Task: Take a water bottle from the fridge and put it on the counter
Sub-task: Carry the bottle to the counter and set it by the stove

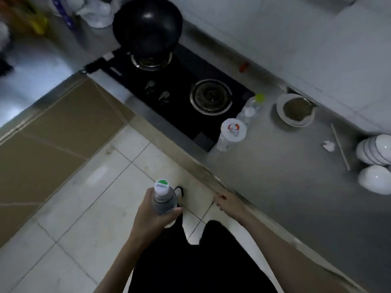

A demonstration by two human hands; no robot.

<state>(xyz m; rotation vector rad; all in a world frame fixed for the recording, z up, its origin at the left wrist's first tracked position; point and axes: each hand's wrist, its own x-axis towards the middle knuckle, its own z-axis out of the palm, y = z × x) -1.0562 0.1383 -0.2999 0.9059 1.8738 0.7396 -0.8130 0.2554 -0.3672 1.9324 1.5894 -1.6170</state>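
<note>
My left hand [151, 216] grips a clear water bottle [164, 200] with a white and green cap, held upright over the tiled floor in front of me. My right hand [229, 203] hangs empty with loosely curled fingers, just short of the counter's front edge. The grey counter [275, 166] runs diagonally on my right. The fridge is out of view.
On the counter stand two other clear bottles [232, 134], a white dish with dark contents [296, 111], chopsticks [340, 146] and upturned white bowls [374, 163]. A black hob [179, 85] with a wok [148, 26] lies further left. Brown cabinet doors [53, 144] face the floor.
</note>
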